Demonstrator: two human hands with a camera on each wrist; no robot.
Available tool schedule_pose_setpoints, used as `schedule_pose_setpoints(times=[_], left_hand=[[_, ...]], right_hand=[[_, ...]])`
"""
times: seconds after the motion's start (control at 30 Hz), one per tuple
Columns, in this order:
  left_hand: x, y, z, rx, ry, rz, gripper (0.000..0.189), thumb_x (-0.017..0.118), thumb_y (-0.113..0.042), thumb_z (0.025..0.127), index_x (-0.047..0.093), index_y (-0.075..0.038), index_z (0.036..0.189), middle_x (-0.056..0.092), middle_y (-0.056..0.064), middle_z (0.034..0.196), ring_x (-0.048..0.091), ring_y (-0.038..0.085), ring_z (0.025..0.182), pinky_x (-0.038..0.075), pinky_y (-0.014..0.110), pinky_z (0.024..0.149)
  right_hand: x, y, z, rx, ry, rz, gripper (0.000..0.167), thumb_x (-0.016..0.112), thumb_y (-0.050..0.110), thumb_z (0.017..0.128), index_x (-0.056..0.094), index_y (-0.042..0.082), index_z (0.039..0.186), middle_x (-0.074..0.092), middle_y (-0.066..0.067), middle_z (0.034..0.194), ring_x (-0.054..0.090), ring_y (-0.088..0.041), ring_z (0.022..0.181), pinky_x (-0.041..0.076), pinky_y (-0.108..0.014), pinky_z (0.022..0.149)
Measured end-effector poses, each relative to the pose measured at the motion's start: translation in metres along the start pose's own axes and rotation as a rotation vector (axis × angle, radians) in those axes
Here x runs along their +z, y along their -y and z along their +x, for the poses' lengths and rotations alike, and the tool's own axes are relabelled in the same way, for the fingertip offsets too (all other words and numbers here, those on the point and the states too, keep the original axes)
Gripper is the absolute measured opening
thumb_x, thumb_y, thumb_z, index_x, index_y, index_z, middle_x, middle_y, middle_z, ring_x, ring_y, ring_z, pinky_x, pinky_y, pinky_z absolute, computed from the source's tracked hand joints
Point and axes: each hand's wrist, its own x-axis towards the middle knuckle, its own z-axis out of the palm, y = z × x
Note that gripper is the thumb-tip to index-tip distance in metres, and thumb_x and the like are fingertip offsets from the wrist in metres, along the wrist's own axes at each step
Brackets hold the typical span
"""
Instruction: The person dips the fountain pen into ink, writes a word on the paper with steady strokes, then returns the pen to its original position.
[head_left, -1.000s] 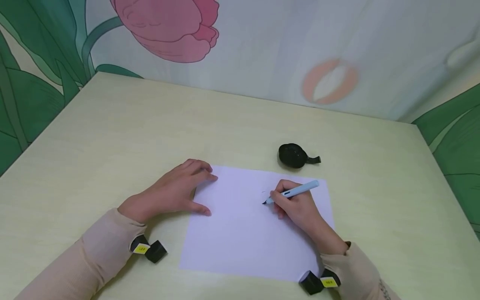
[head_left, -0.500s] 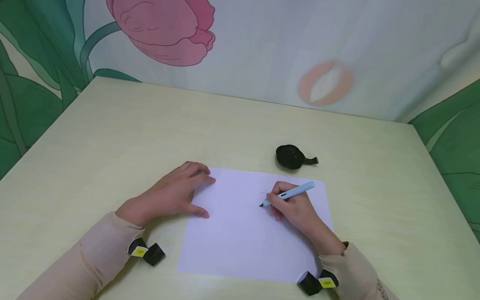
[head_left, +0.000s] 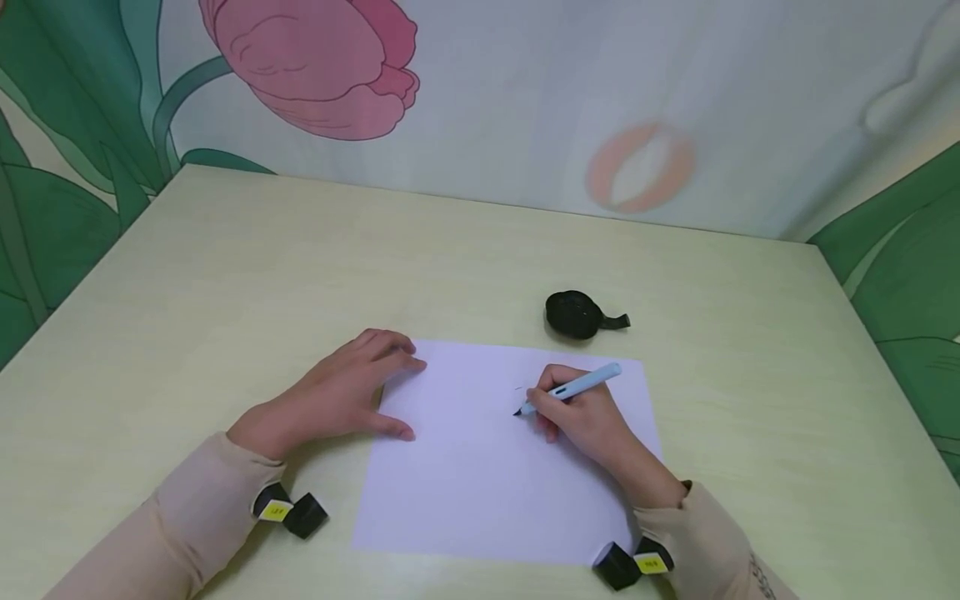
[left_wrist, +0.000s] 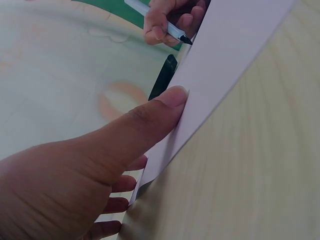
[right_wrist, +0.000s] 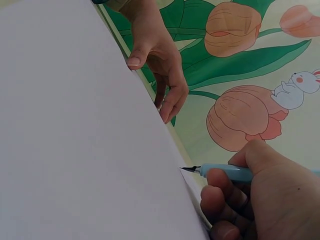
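Note:
A light blue fountain pen (head_left: 581,386) is pinched in my right hand (head_left: 588,421), its dark nib at the surface of the white sheet of paper (head_left: 450,492). Just above the nib, a short dark mark (head_left: 517,387) shows on the paper. My left hand (head_left: 337,387) rests at the sheet's upper left edge, fingers spread and loosely bent. In the left wrist view, the left thumb (left_wrist: 172,97) lies on the paper with the other fingers past the edge. The right wrist view shows the pen's pointed metal nib (right_wrist: 190,169) touching the paper.
Beyond the sheet's top edge lies a small black rounded object (head_left: 573,315) with a short handle, on the pale wood table (head_left: 300,250). Behind the table stands a wall (head_left: 510,100) painted with flowers and leaves. Black wrist cameras (head_left: 306,516) hang at both cuffs.
The pen nib has slid slightly towards me, a little farther below the short mark. The left hand keeps its place on the paper. The whole head view has shifted a little.

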Motion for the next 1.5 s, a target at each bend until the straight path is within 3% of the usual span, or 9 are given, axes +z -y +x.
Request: schedule_pose_setpoints(times=[0.3,0.7,1.5], left_hand=[[0.0004,0.0008,-0.0006,0.01,-0.009,-0.002,0.076,0.082,-0.052,0.065,0.061,-0.012,0.126,0.051,0.006,0.132,0.043,0.024,0.128,0.04,0.041,0.107],[-0.0011,-0.0003,-0.001,-0.016,0.005,0.0,0.077,0.082,-0.053,0.066,0.06,-0.014,0.128,0.049,0.007,0.134,0.041,0.025,0.13,0.039,0.043,0.108],[0.0002,0.0002,-0.0018,-0.014,0.002,-0.002,0.076,0.082,-0.052,0.066,0.059,-0.014,0.128,0.049,0.007,0.134,0.041,0.025,0.131,0.039,0.043,0.108]], right_hand=[[-0.0008,0.002,0.0007,0.027,-0.072,0.064,0.018,0.06,0.003,0.089,0.055,-0.004,0.074,0.057,-0.004,0.054,0.052,-0.009,0.04,0.048,-0.024,0.044],[-0.0023,0.0026,0.0036,0.097,-0.248,0.03,0.019,0.061,0.007,0.09,0.056,-0.004,0.076,0.058,-0.004,0.056,0.053,-0.013,0.04,0.045,-0.022,0.047],[-0.0011,-0.0003,0.0038,0.067,-0.242,0.004,0.018,0.062,0.006,0.09,0.056,-0.004,0.075,0.058,-0.008,0.057,0.052,-0.011,0.04,0.044,-0.021,0.046]])
